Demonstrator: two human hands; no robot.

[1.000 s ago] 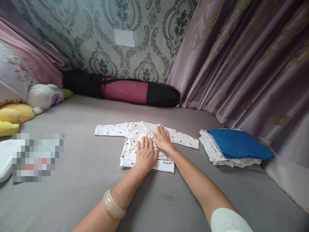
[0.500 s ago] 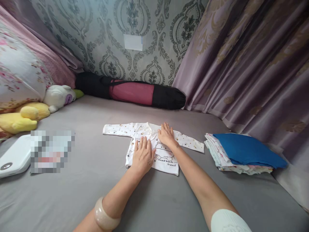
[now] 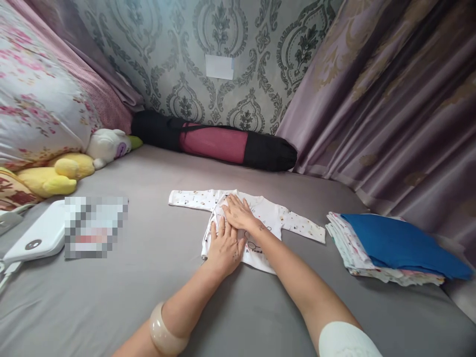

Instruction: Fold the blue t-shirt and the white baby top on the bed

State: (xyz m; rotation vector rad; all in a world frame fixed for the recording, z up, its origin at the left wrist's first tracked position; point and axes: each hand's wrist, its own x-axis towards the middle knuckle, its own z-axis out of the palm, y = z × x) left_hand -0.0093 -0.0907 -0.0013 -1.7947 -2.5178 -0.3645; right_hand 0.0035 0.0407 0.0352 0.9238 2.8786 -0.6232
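A small white baby shirt (image 3: 266,208) with a printed cartoon and lettering lies on the grey bed sheet (image 3: 141,297), both patterned sleeves stretched out to the sides. My left hand (image 3: 225,246) rests flat on the shirt's lower left front, fingers spread. Just above it, my right hand (image 3: 237,213) lies flat across the upper left of the chest, its fingers pointing up and left. The two hands almost touch. Part of the print is hidden under my right hand and forearm.
Folded clothes (image 3: 362,248) with a blue cloth (image 3: 401,245) on top are stacked at right. A white power bank (image 3: 40,235) with a cable and a blurred packet (image 3: 94,228) lie left. Plush toys (image 3: 107,146) and a long black-and-red bag (image 3: 213,144) line the back.
My right hand has slid left across the shirt's chest, closer to my left hand, uncovering the right side of the neckline. The whole view has shifted slightly.
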